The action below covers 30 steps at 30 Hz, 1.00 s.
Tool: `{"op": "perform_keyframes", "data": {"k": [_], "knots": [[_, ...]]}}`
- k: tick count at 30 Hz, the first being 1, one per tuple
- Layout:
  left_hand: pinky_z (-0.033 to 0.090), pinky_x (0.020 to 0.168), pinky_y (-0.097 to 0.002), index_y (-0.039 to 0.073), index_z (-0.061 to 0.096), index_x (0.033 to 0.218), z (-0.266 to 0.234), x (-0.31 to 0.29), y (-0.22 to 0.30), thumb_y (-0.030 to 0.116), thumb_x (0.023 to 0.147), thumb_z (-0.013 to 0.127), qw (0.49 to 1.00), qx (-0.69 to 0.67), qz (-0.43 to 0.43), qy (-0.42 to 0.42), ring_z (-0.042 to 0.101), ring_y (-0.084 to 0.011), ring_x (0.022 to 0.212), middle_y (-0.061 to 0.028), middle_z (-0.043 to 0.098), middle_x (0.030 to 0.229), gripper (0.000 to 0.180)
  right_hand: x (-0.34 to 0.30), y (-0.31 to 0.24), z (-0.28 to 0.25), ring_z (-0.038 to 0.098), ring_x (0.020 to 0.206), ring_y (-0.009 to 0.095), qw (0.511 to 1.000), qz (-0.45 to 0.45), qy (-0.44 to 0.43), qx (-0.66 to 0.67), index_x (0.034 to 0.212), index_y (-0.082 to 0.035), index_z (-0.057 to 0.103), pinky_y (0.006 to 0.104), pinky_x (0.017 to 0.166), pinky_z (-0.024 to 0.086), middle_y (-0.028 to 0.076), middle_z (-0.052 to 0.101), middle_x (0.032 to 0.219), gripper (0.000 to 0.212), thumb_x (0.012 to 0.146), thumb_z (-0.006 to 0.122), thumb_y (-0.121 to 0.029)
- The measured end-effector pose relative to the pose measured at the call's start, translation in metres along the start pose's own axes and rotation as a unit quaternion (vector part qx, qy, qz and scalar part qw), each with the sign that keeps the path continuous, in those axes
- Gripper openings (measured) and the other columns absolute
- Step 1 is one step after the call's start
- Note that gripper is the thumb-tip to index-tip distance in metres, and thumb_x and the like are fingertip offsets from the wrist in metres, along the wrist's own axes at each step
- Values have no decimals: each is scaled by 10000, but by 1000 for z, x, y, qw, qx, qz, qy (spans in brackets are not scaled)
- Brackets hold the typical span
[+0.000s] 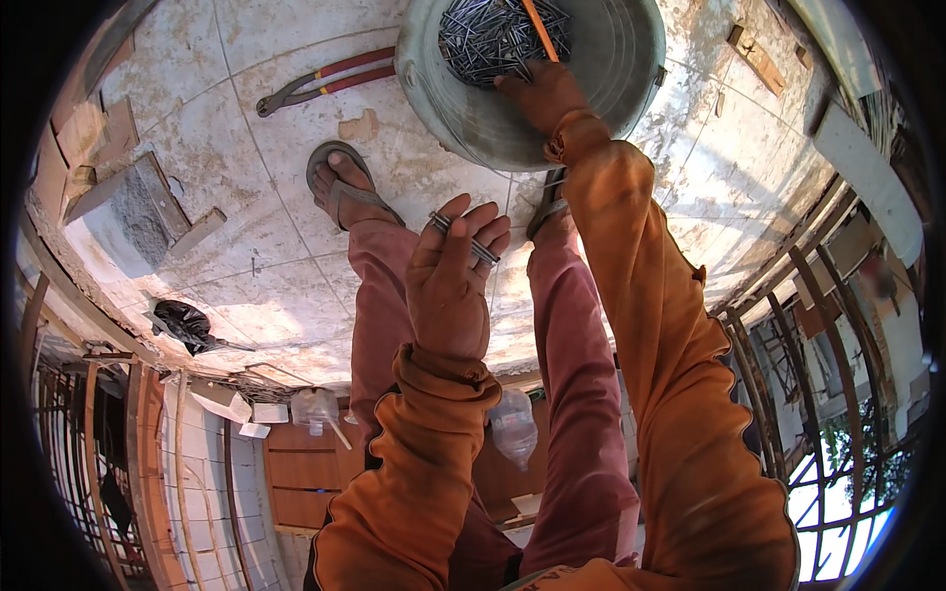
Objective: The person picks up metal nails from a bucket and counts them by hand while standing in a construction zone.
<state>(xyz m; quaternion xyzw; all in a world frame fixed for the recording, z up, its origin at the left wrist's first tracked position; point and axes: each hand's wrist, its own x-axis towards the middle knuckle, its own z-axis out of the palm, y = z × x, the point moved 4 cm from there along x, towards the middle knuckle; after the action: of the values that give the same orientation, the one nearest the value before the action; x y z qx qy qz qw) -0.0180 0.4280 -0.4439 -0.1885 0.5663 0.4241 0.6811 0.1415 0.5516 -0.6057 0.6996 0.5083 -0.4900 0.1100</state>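
The left hand [451, 286], palm up, holds a few nails [484, 253] across its fingers, thumb laid over them. The right hand [548, 100] is down inside the bucket [616, 54], at the edge of the nail heap [483, 44] — whether its fingers grip anything, I cannot tell. An orange stick [540, 30] slants over the heap; cutters [330, 82] lie beside the bucket.

left hand [450, 291]: holding nails [466, 239] | right hand [544, 100]: inside bucket [623, 74], at nail pile [475, 41]
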Motion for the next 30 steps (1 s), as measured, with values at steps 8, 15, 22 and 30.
{"op": "perform_keyframes", "data": {"k": [8, 15, 22, 30], "knots": [[503, 904, -355, -17, 495, 1247, 2, -1, -2, 177, 997, 498, 1000, 4, -1, -2, 620, -223, 982, -149, 626, 1104, 316, 32, -3, 12, 604, 1079, 357, 983, 89, -17, -158, 1095, -6, 653, 408, 945, 476, 230, 634, 1124, 514, 824, 637, -443], [504, 904, -357, -20, 488, 1249, 3, -2, -1, 169, 1001, 486, 1000, 15, -3, 0, 621, -223, 978, -144, 623, 1101, 312, 29, -3, 11, 614, 1062, 350, 991, 70, 30, -109, 1069, 7, 655, 415, 920, 492, 232, 647, 1089, 457, 841, 602, -386], [502, 905, -360, -24, 482, 1256, 3, -1, -3, 167, 1002, 484, 1000, 16, -4, 0, 617, -223, 973, -151, 619, 1108, 318, 32, 5, 8, 618, 1030, 371, 993, 25, -16, -112, 1125, -60, 649, 405, 905, 498, 228, 649, 1074, 424, 837, 591, -367], [482, 934, -387, -23, 463, 1266, 3, -2, 1, 157, 996, 485, 1000, 18, -10, -4, 605, -247, 1010, -160, 606, 1126, 325, -2, -2, -6, 615, 1026, 376, 989, 41, 122, -66, 1162, -124, 641, 429, 902, 487, 199, 651, 1091, 432, 832, 600, -399]]}}
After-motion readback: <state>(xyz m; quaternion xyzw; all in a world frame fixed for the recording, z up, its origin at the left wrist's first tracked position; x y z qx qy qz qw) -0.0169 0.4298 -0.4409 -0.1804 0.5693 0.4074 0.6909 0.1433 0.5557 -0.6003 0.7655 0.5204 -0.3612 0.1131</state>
